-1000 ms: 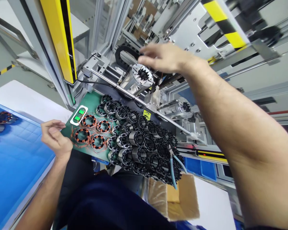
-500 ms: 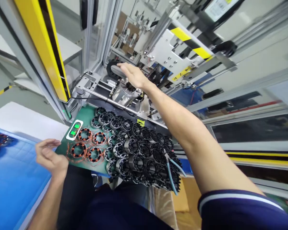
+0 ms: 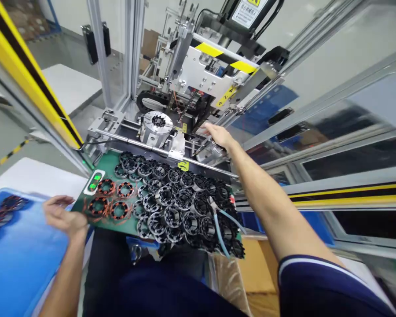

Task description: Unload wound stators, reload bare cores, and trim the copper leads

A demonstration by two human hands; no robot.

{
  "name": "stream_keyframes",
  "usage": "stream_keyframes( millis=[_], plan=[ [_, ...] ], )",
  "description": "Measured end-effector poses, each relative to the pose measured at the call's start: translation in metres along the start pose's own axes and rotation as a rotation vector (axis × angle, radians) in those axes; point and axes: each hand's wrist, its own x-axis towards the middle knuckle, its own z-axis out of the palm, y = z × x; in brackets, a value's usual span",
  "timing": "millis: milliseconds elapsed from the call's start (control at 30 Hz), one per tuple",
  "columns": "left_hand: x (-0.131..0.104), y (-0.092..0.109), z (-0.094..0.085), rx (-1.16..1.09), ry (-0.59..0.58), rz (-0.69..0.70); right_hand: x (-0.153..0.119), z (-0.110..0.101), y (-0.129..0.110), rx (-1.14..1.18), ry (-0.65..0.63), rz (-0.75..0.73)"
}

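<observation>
Reach shifted: right hand [image 3: 218, 135] has gone from over the round fixture [image 3: 155, 132] to the second fixture [image 3: 211, 153], on the right of the round one. Effect: the round fixture's top is now uncovered, with a black-toothed core [image 3: 158, 120] showing in its mouth; the second one's top is largely hidden.

Alignment: round fixture upright, long axis roughly vertical, mouth and core teeth facing up. Second fixture's axis hard to judge under the hand.

Right hand: fingers extended, apart from the thumb as far as visible, nothing seen in them. Contact with metal: cannot tell. Left hand [image 3: 66, 218]: loosely curled, palm free, front-left of the round fixture, near the edge of the green desk [image 3: 129, 226].

In front of the round fixture: rail [image 3: 135, 142], then loose cores [image 3: 166, 193] crowded on the desk. Front-left: four copper-wound rings [image 3: 112, 210]. Front-right: pliers [image 3: 218, 229] lying over cores, handles toward the person. Far front-left: blue tray [image 3: 23, 264].
</observation>
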Motion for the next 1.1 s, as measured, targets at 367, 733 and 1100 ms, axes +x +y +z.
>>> stream_keyframes(
  millis=[367, 733, 1100],
  plan=[
    [-0.031, -0.034, -0.077, 0.308, -0.436, 0.260, -0.179, -0.037, -0.026, 0.252, 0.633, -0.212],
    [-0.012, -0.020, -0.041, 0.283, -0.579, 0.206, -0.490, 0.088, 0.098, 0.360, 0.694, 0.443],
    [0.022, 0.028, -0.062, -0.389, -0.335, -0.204, -0.497, 0.156, 0.147, 0.190, 0.540, 0.295]
  ],
)
